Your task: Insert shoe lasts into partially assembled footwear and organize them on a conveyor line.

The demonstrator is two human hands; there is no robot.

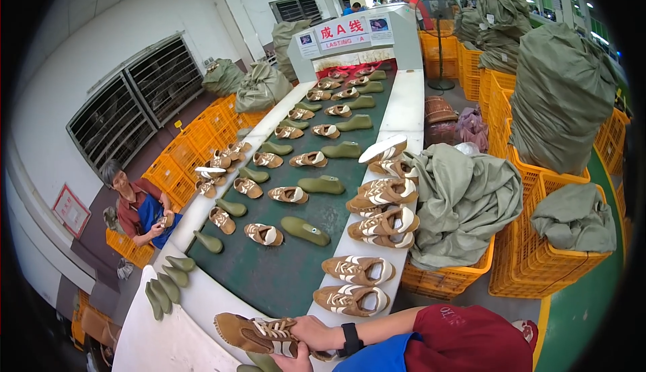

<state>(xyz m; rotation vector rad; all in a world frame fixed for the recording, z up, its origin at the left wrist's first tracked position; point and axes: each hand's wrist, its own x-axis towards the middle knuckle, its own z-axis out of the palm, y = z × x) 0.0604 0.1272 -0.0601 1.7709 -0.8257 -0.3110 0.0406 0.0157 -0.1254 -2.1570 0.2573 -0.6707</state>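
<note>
The largest thing here is the dark green conveyor belt (232, 271), and much looks left to do on it: brown shoes (309, 159) and olive foot-shaped forms (306, 230) lie along it in rows, right up to the machine housing (306, 63) at the far end. The white worktop (402, 113) at the belt's right carries a heap of shoes (385, 226), with two single shoes (351, 300) nearer the person; these have no form showing in their openings, so they are perhaps further along, though that is a guess. On the left, a small row of olive forms (161, 294) rests near the white edge.

The held shoe (250, 332), brown with pale laces, is in the air at the near end, toe to the left, so its handling seems under way rather than finished. The right hand (316, 333) has its fingers closed on the shoe by the opening; the left hand (296, 360) grips from below, its fingers drawn in against the side.

The right fingertips are hidden, the left hand is cut off by the lower edge, and so are the olive forms just beneath the shoe. Whether anything sits inside the held shoe cannot be told.
</note>
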